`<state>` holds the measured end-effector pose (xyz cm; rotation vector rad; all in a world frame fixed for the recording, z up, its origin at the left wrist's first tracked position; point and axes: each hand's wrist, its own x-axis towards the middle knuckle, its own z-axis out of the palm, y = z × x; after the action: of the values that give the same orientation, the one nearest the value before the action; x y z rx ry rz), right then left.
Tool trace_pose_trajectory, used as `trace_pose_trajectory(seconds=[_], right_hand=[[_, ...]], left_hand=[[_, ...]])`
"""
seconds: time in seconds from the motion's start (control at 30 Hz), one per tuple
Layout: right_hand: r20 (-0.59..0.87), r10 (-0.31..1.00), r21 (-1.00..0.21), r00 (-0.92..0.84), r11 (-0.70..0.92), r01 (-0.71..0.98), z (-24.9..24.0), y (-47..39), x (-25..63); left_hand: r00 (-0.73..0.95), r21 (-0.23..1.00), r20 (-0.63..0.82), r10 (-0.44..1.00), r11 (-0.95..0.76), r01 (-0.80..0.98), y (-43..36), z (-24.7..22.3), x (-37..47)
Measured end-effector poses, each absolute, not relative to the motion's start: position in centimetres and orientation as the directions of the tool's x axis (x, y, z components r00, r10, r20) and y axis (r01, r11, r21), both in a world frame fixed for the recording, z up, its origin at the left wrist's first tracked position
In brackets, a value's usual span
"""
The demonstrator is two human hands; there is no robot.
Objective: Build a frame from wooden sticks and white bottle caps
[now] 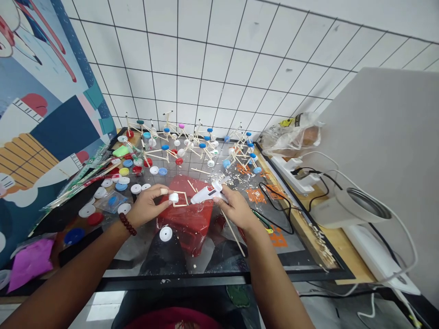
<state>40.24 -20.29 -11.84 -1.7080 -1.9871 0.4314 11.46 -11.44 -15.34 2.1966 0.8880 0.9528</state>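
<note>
My left hand (151, 204) is closed around a small frame of thin wooden sticks (187, 198) with a white bottle cap (173, 198) on it. A white glue gun (204, 195) is gripped in my right hand (235, 206), its nozzle pointing left and close to the frame's right corner. A long thin tan stick (233, 234) slants down from below my right hand; I cannot tell whether that hand holds it. Behind my hands stand several little bicycle-like models of sticks and coloured caps, one with a blue cap (165, 147).
Loose caps, including a white one (166, 234) and a red one (95, 218), lie on the glass tabletop (137, 256). A red stool (185, 224) shows through it. Orange scraps (255, 195), a black cable (291, 205) and a white power strip (295, 176) are at the right.
</note>
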Motion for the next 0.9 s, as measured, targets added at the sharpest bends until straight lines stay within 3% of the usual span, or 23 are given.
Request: trace_pose_trajectory(seconds=[0.47,0.9], right_hand=[[0.179,0.981,-0.422,-0.077,0.147,0.895,-12.3,-20.22,40.25],[0.16,0.983,-0.393,-0.094,0.15,0.907,-12.24,-20.19,40.03]], left_hand=[[0.529,0.708,0.405,0.746,-0.622,0.334,-11.4,-15.4,11.38],[0.528,0.703,0.414,0.741,-0.629,0.331,-11.38,-15.32,11.49]])
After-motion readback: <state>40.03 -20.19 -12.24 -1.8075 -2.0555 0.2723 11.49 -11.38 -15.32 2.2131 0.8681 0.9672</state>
